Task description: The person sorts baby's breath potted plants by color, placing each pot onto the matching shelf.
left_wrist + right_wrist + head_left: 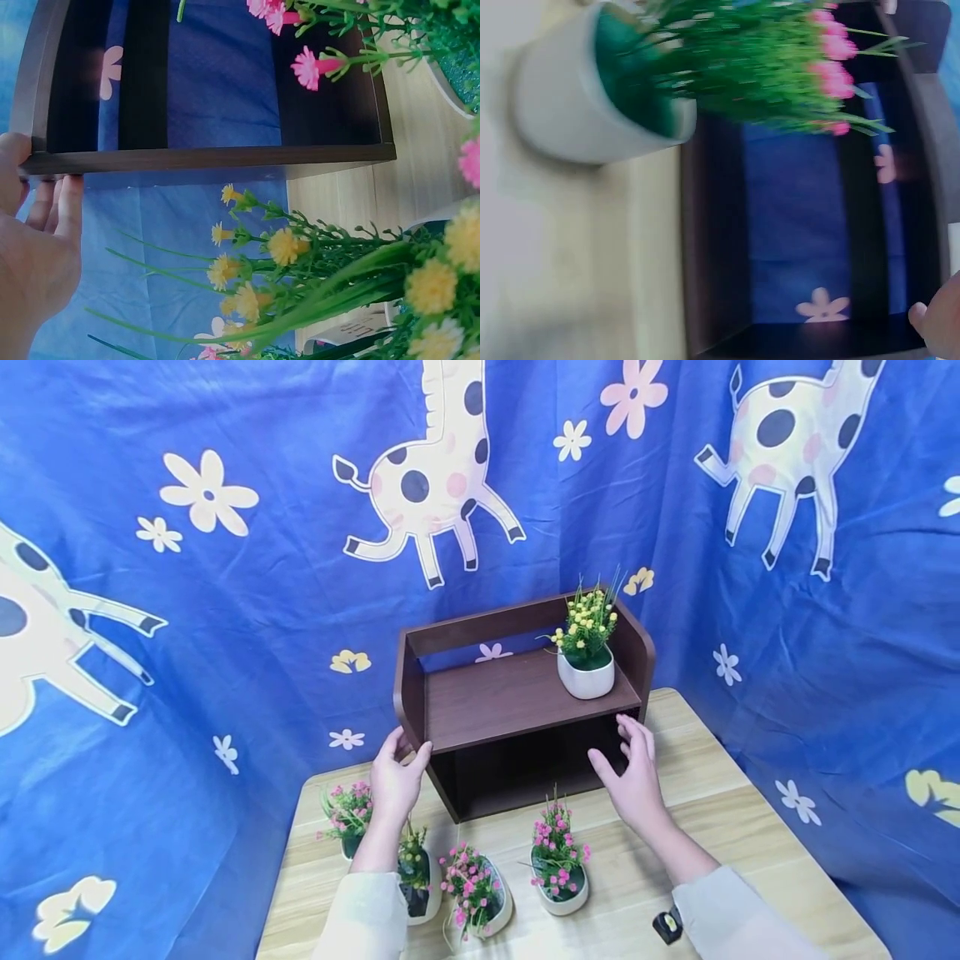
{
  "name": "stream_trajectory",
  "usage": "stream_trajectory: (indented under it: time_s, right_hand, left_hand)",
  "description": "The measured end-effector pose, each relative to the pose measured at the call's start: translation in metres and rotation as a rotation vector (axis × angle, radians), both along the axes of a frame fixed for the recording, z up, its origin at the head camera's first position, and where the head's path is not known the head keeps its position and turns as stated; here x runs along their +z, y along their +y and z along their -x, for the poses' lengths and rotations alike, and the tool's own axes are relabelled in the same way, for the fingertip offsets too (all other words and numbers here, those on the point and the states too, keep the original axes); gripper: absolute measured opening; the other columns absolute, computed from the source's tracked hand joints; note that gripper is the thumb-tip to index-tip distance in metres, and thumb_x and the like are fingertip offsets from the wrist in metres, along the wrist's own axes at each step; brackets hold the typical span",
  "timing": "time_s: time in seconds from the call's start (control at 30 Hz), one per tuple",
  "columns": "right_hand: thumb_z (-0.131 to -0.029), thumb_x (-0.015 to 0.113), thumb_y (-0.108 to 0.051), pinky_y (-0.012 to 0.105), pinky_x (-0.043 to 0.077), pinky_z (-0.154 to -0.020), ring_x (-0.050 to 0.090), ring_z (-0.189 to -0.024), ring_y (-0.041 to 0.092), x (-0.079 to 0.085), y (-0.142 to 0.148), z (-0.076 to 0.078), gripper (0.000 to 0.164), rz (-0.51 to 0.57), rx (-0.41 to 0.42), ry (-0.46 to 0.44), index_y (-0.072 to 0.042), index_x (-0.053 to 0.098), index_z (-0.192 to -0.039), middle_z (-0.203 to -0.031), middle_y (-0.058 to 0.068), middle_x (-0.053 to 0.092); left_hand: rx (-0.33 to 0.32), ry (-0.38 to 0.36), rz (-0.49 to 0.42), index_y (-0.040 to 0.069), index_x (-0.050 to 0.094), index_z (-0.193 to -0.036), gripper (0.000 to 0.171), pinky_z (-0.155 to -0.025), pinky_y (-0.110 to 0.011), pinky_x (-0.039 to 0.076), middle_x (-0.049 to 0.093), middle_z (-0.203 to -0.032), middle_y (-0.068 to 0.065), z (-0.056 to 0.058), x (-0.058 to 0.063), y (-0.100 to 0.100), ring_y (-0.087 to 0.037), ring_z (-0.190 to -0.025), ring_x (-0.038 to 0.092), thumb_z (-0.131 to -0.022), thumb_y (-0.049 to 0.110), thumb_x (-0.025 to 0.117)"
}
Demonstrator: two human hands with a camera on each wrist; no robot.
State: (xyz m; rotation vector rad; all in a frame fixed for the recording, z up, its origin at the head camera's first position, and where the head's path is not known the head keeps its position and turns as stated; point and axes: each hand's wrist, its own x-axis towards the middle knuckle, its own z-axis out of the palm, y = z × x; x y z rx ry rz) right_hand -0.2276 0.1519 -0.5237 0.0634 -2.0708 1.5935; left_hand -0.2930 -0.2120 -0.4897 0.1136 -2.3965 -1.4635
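A dark brown two-tier shelf (487,702) stands on the table against the curtain. My left hand (396,781) holds its left side panel, thumb at the front edge and fingers on the outer face, as the left wrist view (37,255) shows. At the right front, my right hand (633,777) has its fingers and thumb spread, fingertips right at the upper board's edge. In the right wrist view only part of this hand (941,319) shows. A white pot with yellow flowers (587,672) sits on the shelf's upper board, at the right.
Before the shelf stand a pink-flowered pot (561,893), another pink-flowered pot (491,910) and a yellow-flowered pot (420,893). A further pink-flowered plant (351,814) is at the table's left, partly behind my left arm. A small black object (667,925) lies by my right sleeve.
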Motion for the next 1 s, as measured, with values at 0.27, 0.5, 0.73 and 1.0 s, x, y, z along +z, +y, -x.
stream_trajectory:
  time_s: [0.27, 0.5, 0.73, 1.0]
  right_hand:
    - [-0.101, 0.056, -0.006, 0.010, 0.039, -0.111, 0.042, -0.139, 0.044, -0.014, 0.007, -0.038, 0.057, -0.010, 0.071, -0.040, 0.002, 0.031, -0.152, -0.153, 0.025, 0.034]
    - [-0.106, 0.043, -0.008, 0.002, 0.032, -0.111, 0.043, -0.137, 0.032, -0.073, 0.016, -0.051, 0.051, -0.032, 0.127, -0.011, -0.008, 0.030, -0.156, -0.153, 0.016, 0.036]
    - [-0.105, 0.049, -0.016, 0.023, 0.041, -0.117, 0.044, -0.137, 0.037, -0.111, 0.012, -0.075, 0.063, -0.118, 0.201, -0.130, -0.018, 0.019, -0.160, -0.157, 0.013, 0.030]
    - [-0.085, 0.078, -0.017, 0.043, 0.046, -0.111, 0.050, -0.132, 0.038, -0.139, -0.005, -0.099, 0.097, -0.225, 0.225, -0.181, -0.009, 0.017, -0.160, -0.156, 0.016, 0.032]
  left_hand:
    - [0.002, 0.005, 0.005, 0.018, 0.058, -0.137, 0.053, -0.101, -0.041, 0.057, 0.069, -0.129, -0.009, 0.001, 0.000, 0.000, -0.026, -0.121, 0.066, -0.089, 0.031, 0.077]
    - [-0.006, 0.008, -0.009, 0.018, 0.058, -0.137, 0.053, -0.101, -0.040, 0.058, 0.069, -0.128, -0.008, 0.000, 0.000, 0.000, -0.025, -0.120, 0.066, -0.089, 0.030, 0.077]
    - [-0.009, 0.007, -0.026, 0.017, 0.058, -0.137, 0.053, -0.100, -0.041, 0.058, 0.068, -0.129, -0.009, 0.001, 0.000, 0.001, -0.025, -0.121, 0.066, -0.089, 0.029, 0.078]
    - [0.000, 0.001, 0.006, 0.017, 0.057, -0.138, 0.054, -0.100, -0.040, 0.058, 0.069, -0.128, -0.009, 0.000, -0.001, 0.001, -0.025, -0.120, 0.066, -0.089, 0.031, 0.077]
